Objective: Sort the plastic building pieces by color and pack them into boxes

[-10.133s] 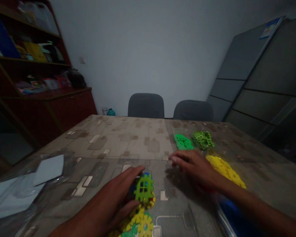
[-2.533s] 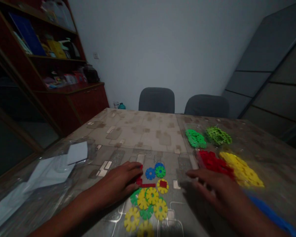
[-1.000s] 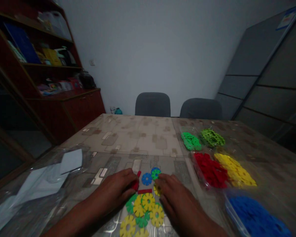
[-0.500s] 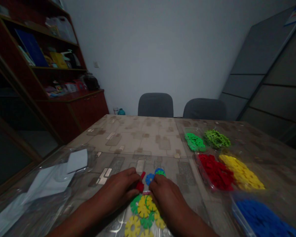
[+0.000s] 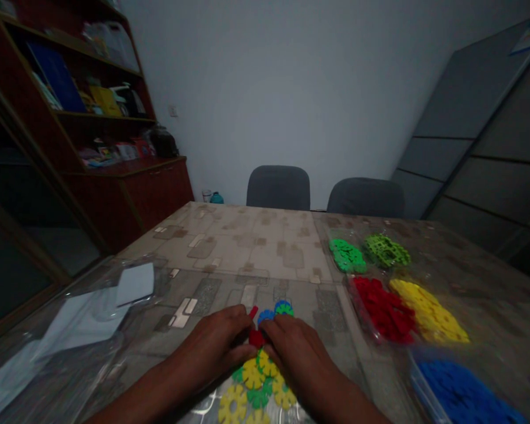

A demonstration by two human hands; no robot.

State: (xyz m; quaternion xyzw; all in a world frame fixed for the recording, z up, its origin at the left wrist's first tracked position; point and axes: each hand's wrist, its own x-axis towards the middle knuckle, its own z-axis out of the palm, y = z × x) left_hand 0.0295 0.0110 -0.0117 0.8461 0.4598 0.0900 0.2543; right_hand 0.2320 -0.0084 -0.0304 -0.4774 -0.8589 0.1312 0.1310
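Sitting near right hand (image 5: 298, 359), plastic tray (image 5: 352, 303)

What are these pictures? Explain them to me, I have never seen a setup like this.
There is no machine here. These are a person's own bare hands, and every picture comes from one camera worn on their head, looking forward and down. The left hand and right hand meet around a small red plastic piece; whether it is gripped is hard to tell. Yellow plastic toothed discs lie just below the hands on a patterned table. To the right lie a heap of red pieces, a heap of yellow pieces and a heap of green pieces.
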